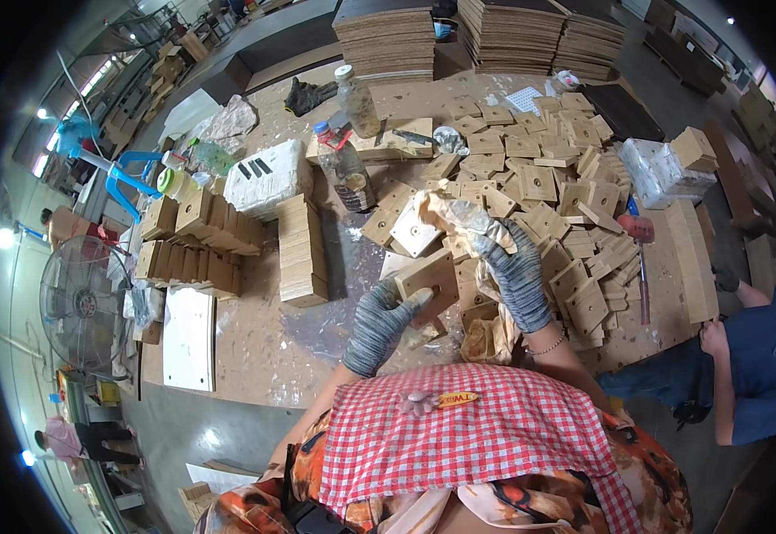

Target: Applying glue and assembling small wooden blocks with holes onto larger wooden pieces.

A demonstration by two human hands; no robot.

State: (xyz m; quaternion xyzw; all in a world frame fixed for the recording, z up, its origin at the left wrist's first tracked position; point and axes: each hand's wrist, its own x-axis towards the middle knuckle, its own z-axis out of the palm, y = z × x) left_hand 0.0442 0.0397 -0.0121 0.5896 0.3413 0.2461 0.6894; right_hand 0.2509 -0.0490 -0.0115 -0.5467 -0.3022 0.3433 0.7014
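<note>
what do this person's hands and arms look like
The left hand and right hand wear grey, dark-streaked knit gloves; the left thumb tip shows bare. A dark bracelet circles the right wrist. The forearms are bare, below orange-patterned sleeves.

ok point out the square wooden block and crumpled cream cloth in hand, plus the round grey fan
Square wooden block (429,273): head view, broad face
Crumpled cream cloth (452,214): head view, upper folds
Round grey fan (85,303): head view, central hub

Left glove (377,329) and right glove (520,278): mottled grey, streaky. Block (425,285) tan. Rag (464,220) cream. Apron (477,436) red-white check. Sleeve (250,509) orange/black print. Bottle caps (321,127) blue, white, green. Table (259,374) brown, white flecks. Co-worker's shirt (771,365) dark blue. Board (189,343) white.
</note>
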